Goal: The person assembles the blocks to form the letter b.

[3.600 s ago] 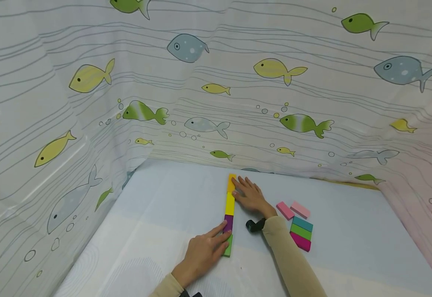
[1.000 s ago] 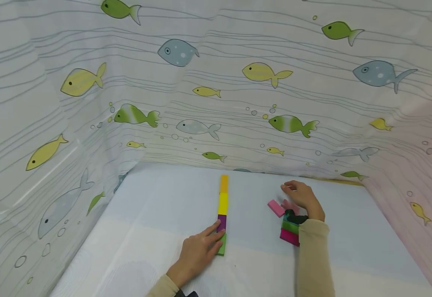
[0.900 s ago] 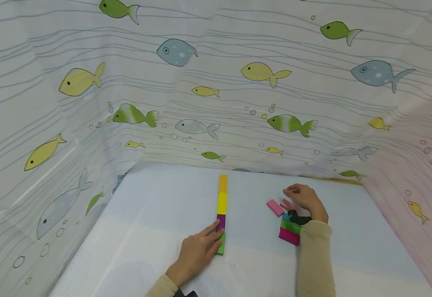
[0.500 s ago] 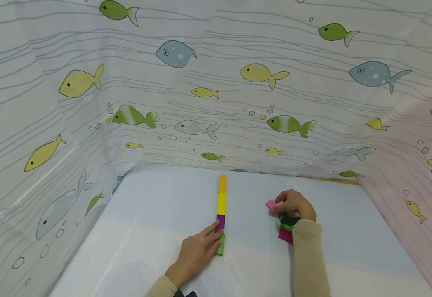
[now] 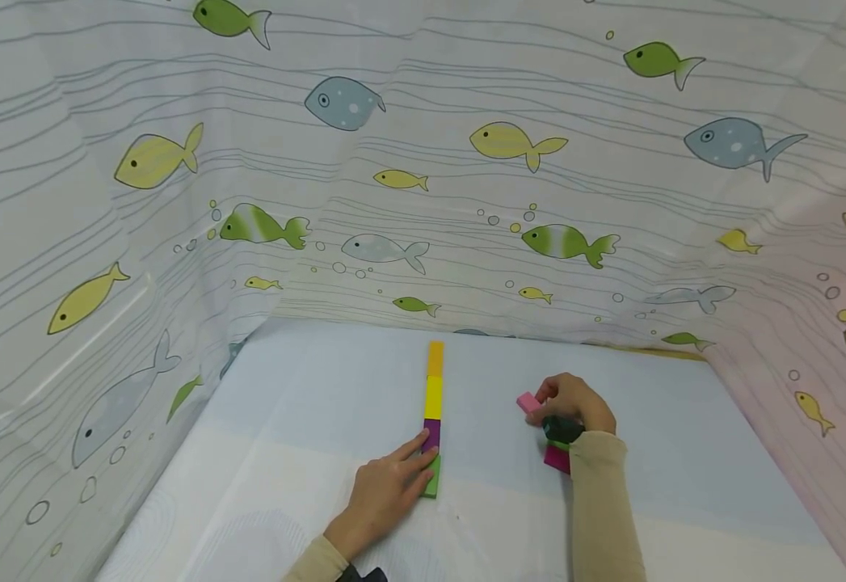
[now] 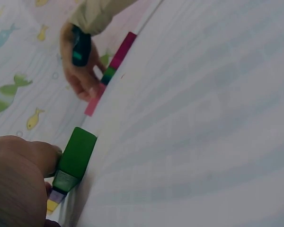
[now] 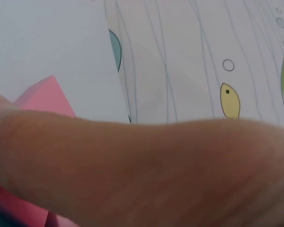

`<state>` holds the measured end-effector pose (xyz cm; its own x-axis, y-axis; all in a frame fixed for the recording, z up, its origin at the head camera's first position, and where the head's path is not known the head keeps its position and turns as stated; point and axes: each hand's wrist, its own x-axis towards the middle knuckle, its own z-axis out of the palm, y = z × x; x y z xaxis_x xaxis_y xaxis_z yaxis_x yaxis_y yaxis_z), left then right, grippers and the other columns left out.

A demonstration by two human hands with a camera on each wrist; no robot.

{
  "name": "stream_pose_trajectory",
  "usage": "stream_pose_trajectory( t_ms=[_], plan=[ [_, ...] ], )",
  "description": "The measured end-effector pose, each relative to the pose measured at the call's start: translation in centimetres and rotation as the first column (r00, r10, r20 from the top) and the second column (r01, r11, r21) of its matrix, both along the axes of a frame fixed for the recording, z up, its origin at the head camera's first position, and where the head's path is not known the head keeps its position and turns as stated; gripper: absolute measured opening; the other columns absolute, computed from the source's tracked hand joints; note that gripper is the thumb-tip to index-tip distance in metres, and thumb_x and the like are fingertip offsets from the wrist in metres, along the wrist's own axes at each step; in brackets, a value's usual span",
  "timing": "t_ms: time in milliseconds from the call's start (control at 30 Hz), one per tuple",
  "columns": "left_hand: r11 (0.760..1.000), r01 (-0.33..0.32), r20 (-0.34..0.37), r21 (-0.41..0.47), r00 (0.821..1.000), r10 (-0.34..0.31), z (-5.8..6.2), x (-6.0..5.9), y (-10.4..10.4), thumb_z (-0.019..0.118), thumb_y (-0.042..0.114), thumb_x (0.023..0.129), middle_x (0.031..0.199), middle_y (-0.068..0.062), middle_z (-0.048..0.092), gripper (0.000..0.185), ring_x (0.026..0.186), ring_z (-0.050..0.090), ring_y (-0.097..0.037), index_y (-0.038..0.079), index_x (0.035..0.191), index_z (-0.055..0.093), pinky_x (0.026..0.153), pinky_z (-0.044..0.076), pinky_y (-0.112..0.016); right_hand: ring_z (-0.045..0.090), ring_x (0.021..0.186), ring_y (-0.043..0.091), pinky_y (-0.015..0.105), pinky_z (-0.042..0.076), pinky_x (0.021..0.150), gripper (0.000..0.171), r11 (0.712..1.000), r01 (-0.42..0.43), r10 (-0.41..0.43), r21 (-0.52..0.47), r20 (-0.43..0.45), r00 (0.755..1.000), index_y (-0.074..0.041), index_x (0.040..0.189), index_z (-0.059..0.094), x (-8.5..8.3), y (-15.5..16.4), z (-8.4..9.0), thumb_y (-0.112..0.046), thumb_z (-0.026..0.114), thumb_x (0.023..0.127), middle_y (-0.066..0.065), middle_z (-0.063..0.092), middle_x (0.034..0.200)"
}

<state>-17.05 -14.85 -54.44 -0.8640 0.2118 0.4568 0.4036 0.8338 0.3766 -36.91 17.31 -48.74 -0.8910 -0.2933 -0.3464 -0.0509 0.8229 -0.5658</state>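
The blocks look matt and smooth, like painted wood or foam; I cannot tell which: the pink block, the green block. My desk wears smooth pale cloth, and the fish-print curtain is thin fabric.

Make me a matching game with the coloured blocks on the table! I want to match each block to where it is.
Things:
1. orange block
2. green block
3. pink block
4. magenta block

Places:
A. under the left hand's fingers, near end of the line
B. beside the right sleeve
C. far end of the line
D. pinched by the right hand

Pairs: 1-C, 2-A, 3-D, 4-B
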Motion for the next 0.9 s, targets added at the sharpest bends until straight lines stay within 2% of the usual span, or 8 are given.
stream_pose_trajectory(
  t_ms=[200, 433, 700, 900],
  plan=[
    [1.0, -0.001, 0.01, 0.011, 1.0, 0.001, 0.0, 0.0, 0.0, 0.069, 0.031, 0.092, 0.14, 0.002, 0.06, 0.034, 0.078, 0.072, -0.025, 0.023, 0.125, 0.071, 0.05, 0.043, -0.023, 0.054, 0.093, 0.023, 0.036, 0.043, 0.073, 0.04, 0.999, -0.03, 0.03, -0.019, -0.014, 0.999, -0.013, 0.095, 0.069, -0.2, -0.3, -0.1, -0.037, 0.089, 0.07, 0.003, 0.064, 0.093],
    [1.0, 0.003, 0.012, 0.008, 1.0, -0.003, -0.2, 0.1, 0.0, 0.069, 0.032, 0.092, 0.14, 0.002, 0.06, 0.034, 0.071, 0.071, -0.022, 0.024, 0.125, 0.071, 0.049, 0.041, -0.021, 0.054, 0.092, 0.025, 0.037, 0.043, 0.072, 0.043, 1.0, -0.01, 0.01, -0.021, -0.007, 1.0, -0.013, 0.097, 0.067, 0.1, -1.2, -0.1, -0.039, 0.088, 0.07, 0.005, 0.063, 0.093],
    [1.0, 0.0, -0.02, 0.003, 1.0, 0.0, -0.2, 0.0, 0.0, 0.07, 0.031, 0.091, 0.138, 0.002, 0.061, 0.033, 0.073, 0.071, -0.023, 0.023, 0.123, 0.072, 0.048, 0.039, -0.02, 0.054, 0.088, 0.024, 0.036, 0.042, 0.07, 0.039, 0.999, -0.024, 0.022, -0.039, -0.052, 0.998, -0.013, 0.097, 0.068, -0.1, -2.3, 0.0, -0.035, 0.088, 0.072, 0.005, 0.063, 0.089],
    [1.0, -0.002, 0.004, 0.01, 1.0, 0.002, -0.1, 0.0, 0.1, 0.07, 0.031, 0.091, 0.138, 0.002, 0.061, 0.033, 0.069, 0.07, -0.021, 0.024, 0.124, 0.071, 0.046, 0.036, -0.018, 0.053, 0.09, 0.024, 0.035, 0.041, 0.07, 0.037, 0.999, -0.018, 0.016, -0.029, -0.052, 0.998, -0.014, 0.098, 0.068, -0.1, -2.9, -0.2, -0.036, 0.086, 0.075, 0.005, 0.063, 0.091]
  ],
)
